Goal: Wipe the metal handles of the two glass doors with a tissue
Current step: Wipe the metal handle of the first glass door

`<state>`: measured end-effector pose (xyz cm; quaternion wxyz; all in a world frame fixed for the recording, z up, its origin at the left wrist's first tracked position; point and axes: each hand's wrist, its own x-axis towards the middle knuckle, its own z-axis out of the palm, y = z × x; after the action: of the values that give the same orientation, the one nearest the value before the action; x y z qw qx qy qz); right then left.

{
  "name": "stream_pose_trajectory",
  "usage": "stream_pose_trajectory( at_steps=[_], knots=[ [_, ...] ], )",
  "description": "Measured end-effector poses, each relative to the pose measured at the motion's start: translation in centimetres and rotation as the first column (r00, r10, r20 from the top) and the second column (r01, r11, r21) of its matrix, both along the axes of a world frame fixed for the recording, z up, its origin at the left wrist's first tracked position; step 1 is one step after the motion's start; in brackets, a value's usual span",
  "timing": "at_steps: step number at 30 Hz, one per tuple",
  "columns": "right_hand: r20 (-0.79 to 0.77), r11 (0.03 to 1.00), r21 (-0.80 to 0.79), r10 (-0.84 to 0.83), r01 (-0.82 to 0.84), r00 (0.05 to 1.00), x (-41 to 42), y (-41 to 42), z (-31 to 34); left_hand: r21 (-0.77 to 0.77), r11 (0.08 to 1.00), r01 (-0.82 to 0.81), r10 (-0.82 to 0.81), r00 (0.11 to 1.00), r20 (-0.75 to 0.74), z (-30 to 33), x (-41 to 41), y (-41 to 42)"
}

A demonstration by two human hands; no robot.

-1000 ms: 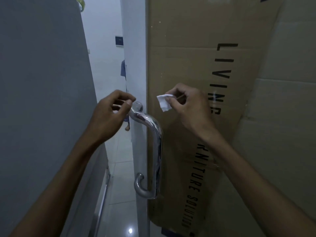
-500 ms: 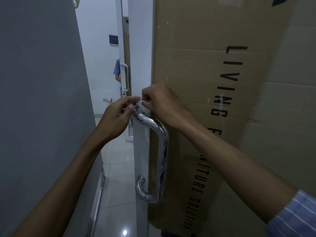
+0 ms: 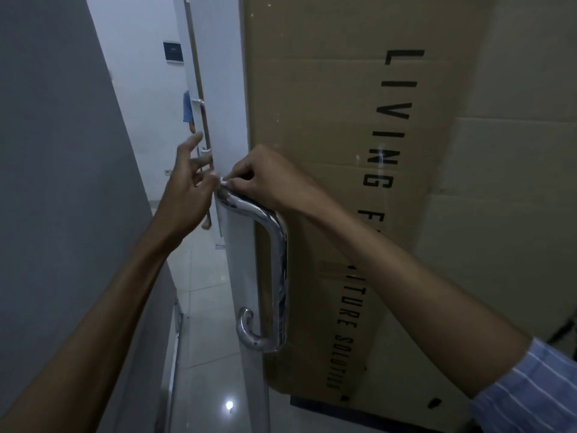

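Note:
A chrome U-shaped handle [image 3: 279, 264] is mounted on the edge of a frosted glass door [image 3: 223, 89] in the middle of the view. My right hand [image 3: 268, 179] pinches a small white tissue [image 3: 223, 181] against the handle's top bend. My left hand [image 3: 187, 189] hovers just left of the door edge, fingers spread and loosely extended, holding nothing. Farther back, the second glass door shows a slim metal handle [image 3: 203, 126], partly hidden behind my left fingers.
A tall cardboard box [image 3: 359, 151] with black lettering leans behind the glass on the right. A grey partition [image 3: 56, 182] stands at the left. Between them a narrow tiled floor [image 3: 203, 307] runs back to a white wall, where a person in a blue sleeve [image 3: 187, 110] stands partly hidden.
My right hand brought the tissue from the right onto the handle's top bend. My left hand let go of the handle's top and opened its fingers. The camera shifted, showing the far door.

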<state>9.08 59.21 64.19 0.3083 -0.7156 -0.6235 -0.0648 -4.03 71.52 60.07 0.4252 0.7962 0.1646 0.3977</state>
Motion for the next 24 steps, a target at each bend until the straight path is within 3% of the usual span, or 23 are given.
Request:
stream_pose_trajectory(
  at_steps=[7, 12, 15, 24],
  knots=[
    [-0.252, 0.997, -0.076, -0.044, 0.025, 0.967, -0.5, -0.5, 0.2, -0.038, 0.999, 0.000, 0.000, 1.000, 0.015, 0.1, -0.3, -0.3],
    [-0.233, 0.993, -0.111, -0.074, 0.049, 0.970, -1.1, -0.4, -0.1, -0.061, 0.998, -0.005, 0.007, 1.000, 0.026, 0.1, -1.1, -0.7],
    [-0.287, 0.996, -0.093, -0.042, 0.016, 0.957, -1.0, -0.6, -0.1, -0.075, 0.997, -0.001, 0.003, 1.000, 0.027, 0.0, -1.5, -0.9],
    [-0.243, 0.996, -0.060, 0.043, -0.059, 0.969, -2.6, -1.1, -0.4, -0.038, 0.999, -0.039, 0.040, 0.998, 0.049, -0.4, -3.3, -1.5]
  ],
)
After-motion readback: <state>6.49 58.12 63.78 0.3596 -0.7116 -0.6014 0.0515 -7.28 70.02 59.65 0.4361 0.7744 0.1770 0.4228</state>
